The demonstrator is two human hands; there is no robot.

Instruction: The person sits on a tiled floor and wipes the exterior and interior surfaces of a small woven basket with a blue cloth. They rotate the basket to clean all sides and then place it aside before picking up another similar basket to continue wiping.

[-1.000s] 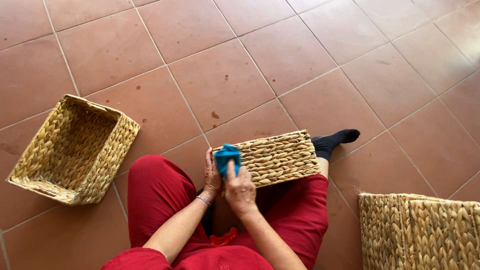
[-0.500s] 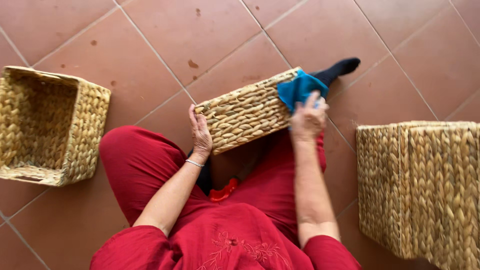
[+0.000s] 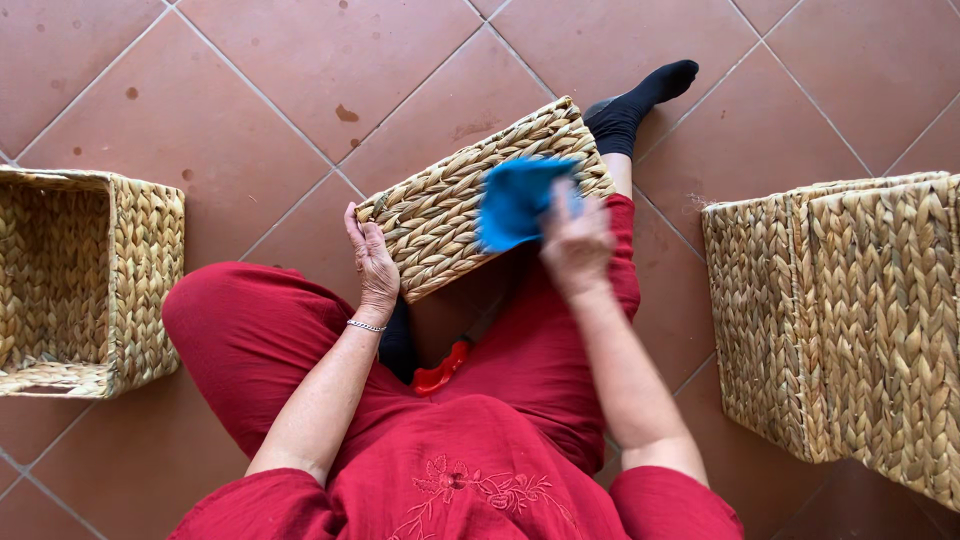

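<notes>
A person in loose red clothing sits on a floor of square terracotta tiles (image 3: 250, 70), with a rectangular woven straw basket (image 3: 440, 215) resting tilted across the lap, its long side running from about eight o'clock up to two o'clock. The left hand (image 3: 372, 262) grips the basket's lower-left end at nine o'clock of it, the fingers curled over the corner and the thumb along the edge; a thin silver bracelet (image 3: 365, 326) circles that wrist. The right hand (image 3: 575, 245), blurred by motion, is closed on a bright blue cloth (image 3: 515, 200) and presses it against the woven side of the basket, toward the basket's three o'clock end. Just past that end, at one o'clock in the view, a foot in a black sock (image 3: 640, 100) stretches out over the tiles. At nine o'clock, well apart from the lap, a square open woven straw basket (image 3: 140, 290) lies on its side with its mouth facing left. At three o'clock, near the right leg, stands a taller woven straw basket (image 3: 850, 320), and it touches neither hand.
</notes>
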